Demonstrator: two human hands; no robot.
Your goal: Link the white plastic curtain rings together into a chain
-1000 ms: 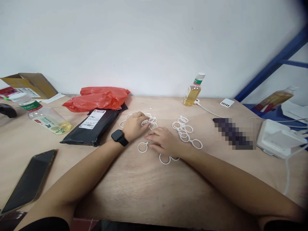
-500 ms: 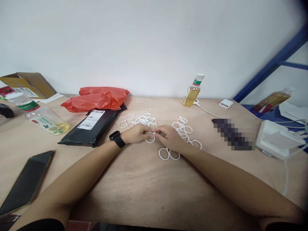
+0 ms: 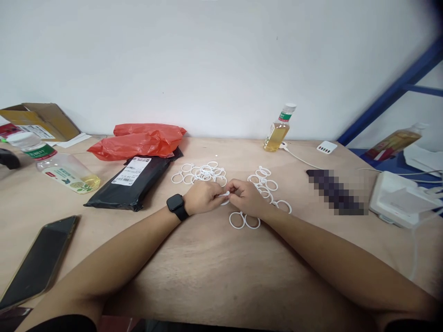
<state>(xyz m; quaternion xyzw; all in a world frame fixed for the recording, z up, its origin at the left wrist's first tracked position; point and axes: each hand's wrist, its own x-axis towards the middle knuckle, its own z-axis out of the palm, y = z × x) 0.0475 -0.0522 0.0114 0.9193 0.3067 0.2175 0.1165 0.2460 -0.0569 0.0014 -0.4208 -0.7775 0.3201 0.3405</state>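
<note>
A white curtain ring (image 3: 224, 203) is pinched between my two hands, partly hidden by the fingers. My left hand (image 3: 204, 197), with a black watch on its wrist, grips the ring's left side between thumb and fingers. From the right, the closed fingertips of my right hand (image 3: 246, 198) hold its small eyelet end. Behind my left hand lies a heap of loose white rings (image 3: 206, 175). More white rings (image 3: 266, 189) lie beyond and beside my right hand, some appearing linked. A joined-looking pair of rings (image 3: 244, 221) rests just in front of it.
Left on the wooden table (image 3: 194, 267) are a black parcel (image 3: 114, 196), red plastic bag (image 3: 141, 143), tipped bottle (image 3: 65, 173), phone (image 3: 38, 263) and cardboard box (image 3: 51, 122). To the right are an upright bottle (image 3: 278, 131), a white charger (image 3: 326, 147) and a white case (image 3: 391, 198).
My left hand has shifted right, closer to my right hand. The held ring has tilted and moved slightly right, and my fingers now cover more of it.
</note>
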